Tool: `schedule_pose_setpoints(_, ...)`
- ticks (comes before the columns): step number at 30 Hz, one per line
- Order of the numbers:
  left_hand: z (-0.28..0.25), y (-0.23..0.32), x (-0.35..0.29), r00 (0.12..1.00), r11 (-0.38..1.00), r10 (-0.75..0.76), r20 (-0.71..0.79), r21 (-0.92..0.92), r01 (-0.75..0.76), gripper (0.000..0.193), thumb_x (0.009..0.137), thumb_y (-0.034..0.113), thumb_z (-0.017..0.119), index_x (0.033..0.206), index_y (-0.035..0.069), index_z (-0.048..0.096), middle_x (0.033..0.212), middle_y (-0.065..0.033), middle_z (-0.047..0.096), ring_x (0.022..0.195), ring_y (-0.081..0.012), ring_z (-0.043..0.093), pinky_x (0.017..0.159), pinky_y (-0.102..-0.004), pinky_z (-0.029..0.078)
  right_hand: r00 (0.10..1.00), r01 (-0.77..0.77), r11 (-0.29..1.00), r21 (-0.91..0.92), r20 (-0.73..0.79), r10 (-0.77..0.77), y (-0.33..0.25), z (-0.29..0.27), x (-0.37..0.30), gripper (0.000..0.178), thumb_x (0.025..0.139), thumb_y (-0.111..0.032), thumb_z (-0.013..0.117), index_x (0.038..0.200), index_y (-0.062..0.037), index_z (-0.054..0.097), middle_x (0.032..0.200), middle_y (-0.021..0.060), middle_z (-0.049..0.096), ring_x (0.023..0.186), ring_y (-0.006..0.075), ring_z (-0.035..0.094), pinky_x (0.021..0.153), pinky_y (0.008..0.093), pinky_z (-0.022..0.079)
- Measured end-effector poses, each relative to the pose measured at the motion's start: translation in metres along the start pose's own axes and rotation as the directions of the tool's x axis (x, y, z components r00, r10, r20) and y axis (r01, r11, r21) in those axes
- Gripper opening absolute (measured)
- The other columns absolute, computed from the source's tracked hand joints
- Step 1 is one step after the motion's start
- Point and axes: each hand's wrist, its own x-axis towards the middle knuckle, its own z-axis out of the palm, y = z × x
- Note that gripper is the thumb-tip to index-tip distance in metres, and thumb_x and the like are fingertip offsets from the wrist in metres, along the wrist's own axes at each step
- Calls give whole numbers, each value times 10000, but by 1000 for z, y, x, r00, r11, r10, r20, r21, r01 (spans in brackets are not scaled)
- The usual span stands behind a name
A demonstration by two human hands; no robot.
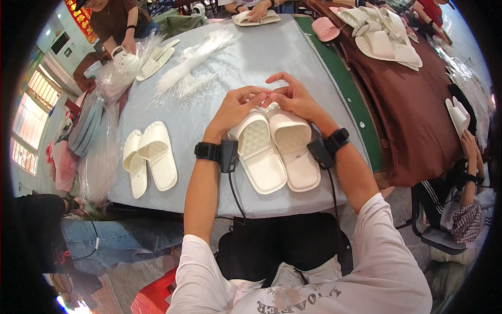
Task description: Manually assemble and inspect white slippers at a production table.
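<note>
A pair of white slippers (pixel 260 165) lies side by side on the table before me, open toes pointing away. Over their far ends, my left hand (pixel 241 107) and my right hand (pixel 297 99) meet. The left thumb and fingers are pinched together. My right thumb and fingers close toward them, with the index finger raised and bent. Whatever is between the fingertips is too small to make out. To the left lies a second pair of white slippers (pixel 163 165), one overlapping the other. Beyond my hands, a bundle of thin white strands (pixel 196 63) is spread on the cloth.
A pale grey-blue cloth covers the table (pixel 209 193). On the right, a brown-covered surface (pixel 418 120) carries piled white slippers (pixel 379 44), with a pink slipper (pixel 325 29) near its edge. Other people handle slippers around the table. Clear plastic wrapping (pixel 104 136) hangs along the left edge.
</note>
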Motion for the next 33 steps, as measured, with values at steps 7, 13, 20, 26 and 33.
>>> schedule_pose_setpoints(7, -11, -8, 4, 988, 991, 21, -156, -129, -41, 250, 1054, 271, 605, 1130, 41, 665, 958, -29, 660, 786, -94, 580, 706, -247, 490, 995, -98, 975, 198, 13, 98, 3, -6, 4, 248, 1010, -261, 670, 1150, -56, 654, 657, -40, 534, 533, 25, 449, 474, 194, 316)
schedule_pose_setpoints(13, -33, -26, 1, 821, 866, -89, -564, -451, -216, 249, 1025, 317, 643, 1118, 86, 635, 920, -4, 595, 758, -101, 568, 676, -283, 505, 992, -66, 991, 116, -103, 78, 6, -2, 3, 264, 1025, -273, 635, 1187, -65, 640, 680, -83, 467, 567, 16, 404, 491, 207, 316)
schedule_pose_setpoints(20, -14, -33, 23, 874, 749, -53, -482, -598, -285, 141, 1047, 245, 594, 1123, 126, 602, 908, -15, 593, 681, -91, 552, 612, -262, 481, 990, 75, 846, 528, -143, 2, 45, -65, -12, 395, 1053, -237, 544, 1378, -17, 495, 922, -1, 511, 670, 89, 402, 631, 235, 361)
schedule_pose_setpoints(26, -28, -30, 5, 851, 691, 26, -525, -606, -395, 175, 1055, 284, 590, 1163, 150, 556, 957, -35, 616, 734, -103, 590, 636, -255, 476, 1000, -7, 793, 609, -18, 23, 37, -41, 3, 279, 1091, -281, 481, 1186, -39, 583, 792, 8, 509, 619, 101, 393, 589, 253, 320)
schedule_pose_setpoints(33, -23, -27, 15, 724, 600, 34, -689, -565, -566, 265, 1047, 454, 562, 1152, 211, 554, 1225, -20, 692, 938, -137, 617, 816, -335, 453, 999, 38, 799, 600, -53, -7, 53, -72, -7, 230, 1094, -290, 491, 1080, -73, 569, 782, -1, 437, 686, 108, 400, 657, 258, 347)
